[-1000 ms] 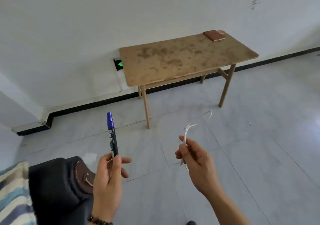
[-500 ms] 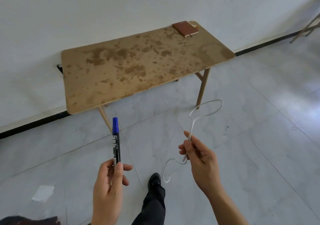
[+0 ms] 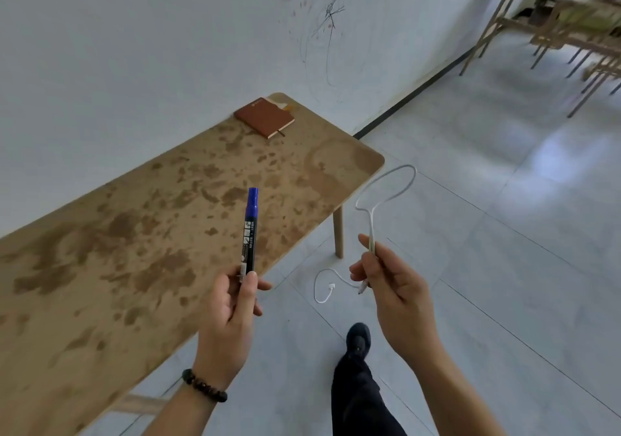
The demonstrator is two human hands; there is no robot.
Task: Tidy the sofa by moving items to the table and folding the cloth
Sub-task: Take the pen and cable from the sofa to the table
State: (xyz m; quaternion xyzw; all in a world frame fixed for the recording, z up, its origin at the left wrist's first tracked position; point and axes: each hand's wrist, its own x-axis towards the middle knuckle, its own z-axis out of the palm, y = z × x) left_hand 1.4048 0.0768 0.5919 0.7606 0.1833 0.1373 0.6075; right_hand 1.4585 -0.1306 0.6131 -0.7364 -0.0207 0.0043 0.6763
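Observation:
My left hand grips a black marker with a blue cap, held upright over the near edge of the stained wooden table. My right hand pinches a white cable beyond the table's right end, over the floor. One end of the cable loops upward above the hand. The other end curls below it with a white plug. A brown notebook lies flat on the table's far right corner, near the wall. Sofa and cloth are out of view.
A white wall with scribbles runs behind the table. More wooden tables and chairs stand at the far right. Grey floor tiles stretch to the right. My dark trouser leg and shoe stand near the table's front edge.
The view has closed in on the table, which now lies under my left hand. Both hands keep the same hold on the marker and the cable. The sofa arm has left the view.

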